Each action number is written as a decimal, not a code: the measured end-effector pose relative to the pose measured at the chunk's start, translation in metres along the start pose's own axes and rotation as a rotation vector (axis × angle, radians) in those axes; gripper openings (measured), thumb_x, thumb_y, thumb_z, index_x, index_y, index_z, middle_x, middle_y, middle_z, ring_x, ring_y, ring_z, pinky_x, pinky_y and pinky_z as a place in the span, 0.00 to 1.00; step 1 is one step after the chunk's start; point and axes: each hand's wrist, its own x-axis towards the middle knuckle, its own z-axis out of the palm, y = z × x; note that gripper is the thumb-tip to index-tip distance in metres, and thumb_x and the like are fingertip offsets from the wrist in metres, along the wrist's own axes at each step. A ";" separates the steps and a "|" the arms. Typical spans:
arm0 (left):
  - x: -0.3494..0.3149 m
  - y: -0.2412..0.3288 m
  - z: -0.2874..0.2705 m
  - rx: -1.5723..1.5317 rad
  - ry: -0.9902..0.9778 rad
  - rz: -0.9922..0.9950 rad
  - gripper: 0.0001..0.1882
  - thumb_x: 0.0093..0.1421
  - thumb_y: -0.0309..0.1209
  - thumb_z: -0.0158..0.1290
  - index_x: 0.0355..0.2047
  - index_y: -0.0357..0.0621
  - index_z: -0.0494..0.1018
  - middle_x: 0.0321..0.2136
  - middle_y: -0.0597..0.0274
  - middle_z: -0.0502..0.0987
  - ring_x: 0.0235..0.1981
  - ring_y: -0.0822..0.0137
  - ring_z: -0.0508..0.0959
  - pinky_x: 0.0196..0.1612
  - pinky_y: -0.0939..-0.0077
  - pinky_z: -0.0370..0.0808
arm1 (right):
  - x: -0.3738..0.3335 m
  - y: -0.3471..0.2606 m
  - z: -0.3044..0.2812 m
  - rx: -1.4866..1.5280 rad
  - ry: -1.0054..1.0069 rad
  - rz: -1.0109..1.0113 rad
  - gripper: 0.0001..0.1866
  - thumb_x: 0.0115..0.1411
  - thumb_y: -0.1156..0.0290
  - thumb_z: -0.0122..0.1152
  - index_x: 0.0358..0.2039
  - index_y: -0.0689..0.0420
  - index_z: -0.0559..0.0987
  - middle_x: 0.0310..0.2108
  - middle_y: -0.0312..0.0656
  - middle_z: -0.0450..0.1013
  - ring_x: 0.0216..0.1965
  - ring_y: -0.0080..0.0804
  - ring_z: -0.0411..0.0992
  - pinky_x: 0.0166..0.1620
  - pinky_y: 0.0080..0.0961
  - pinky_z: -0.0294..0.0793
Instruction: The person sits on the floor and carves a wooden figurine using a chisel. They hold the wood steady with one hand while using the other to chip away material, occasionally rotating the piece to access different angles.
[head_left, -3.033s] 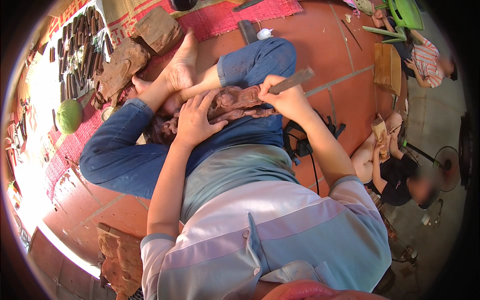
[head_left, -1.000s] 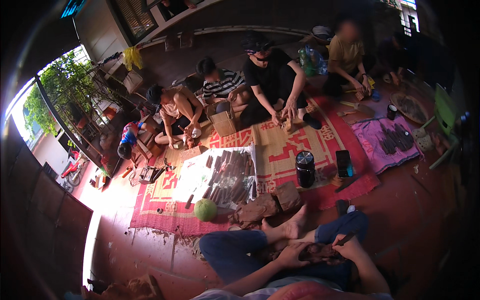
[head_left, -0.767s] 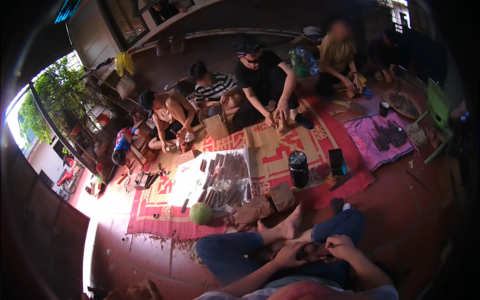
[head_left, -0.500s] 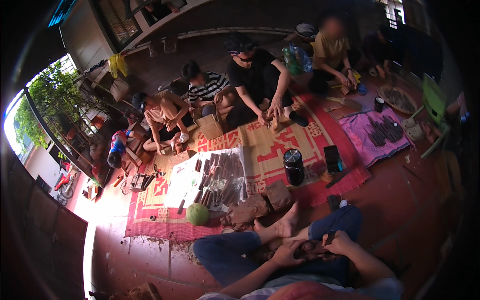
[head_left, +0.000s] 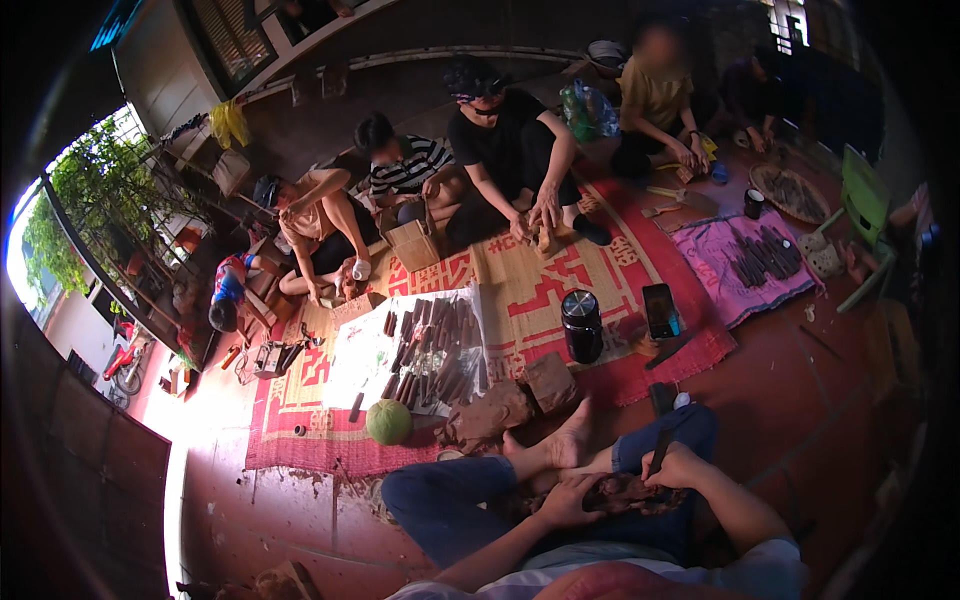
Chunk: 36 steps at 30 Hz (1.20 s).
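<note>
I sit cross-legged with a reddish-brown, lumpy carved piece across my lap. My left hand rests over its left end, fingers bent around it, steadying it. In my right hand, fingers closed, is a dark narrow carving tool whose upper end sticks up above the fist. The tool's lower end meets the right part of the piece, but the tip is hidden. Just past my feet lie brown clay-like blocks and a larger brown lump.
A white sheet bears several dark tools, on a red and straw mat. Nearby are a green round fruit, a black flask and a phone. More tools lie on a pink cloth. Several people sit working around the mat.
The carving tool in my right hand has tilted up and shows more of its length. My left hand has shifted slightly on the piece. The whole view has shifted a little.
</note>
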 end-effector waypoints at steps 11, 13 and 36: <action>0.013 0.002 0.011 0.010 0.059 -0.006 0.42 0.41 0.43 0.68 0.57 0.47 0.66 0.50 0.51 0.73 0.51 0.49 0.73 0.54 0.58 0.69 | -0.001 0.005 0.010 -0.058 0.149 -0.121 0.09 0.36 0.73 0.69 0.22 0.50 0.80 0.22 0.40 0.77 0.30 0.40 0.77 0.35 0.36 0.74; 0.018 0.011 0.013 0.009 0.046 -0.006 0.42 0.40 0.42 0.68 0.57 0.45 0.66 0.49 0.51 0.74 0.51 0.49 0.73 0.55 0.58 0.68 | 0.004 0.034 0.013 0.154 0.060 0.027 0.09 0.36 0.74 0.69 0.21 0.52 0.79 0.22 0.38 0.77 0.30 0.36 0.78 0.34 0.33 0.74; 0.012 0.005 0.005 0.018 0.050 -0.009 0.43 0.39 0.40 0.69 0.57 0.47 0.66 0.49 0.52 0.74 0.51 0.50 0.72 0.54 0.59 0.69 | -0.008 0.008 0.003 0.156 0.212 -0.154 0.07 0.41 0.75 0.66 0.24 0.55 0.78 0.23 0.40 0.76 0.29 0.39 0.76 0.33 0.33 0.72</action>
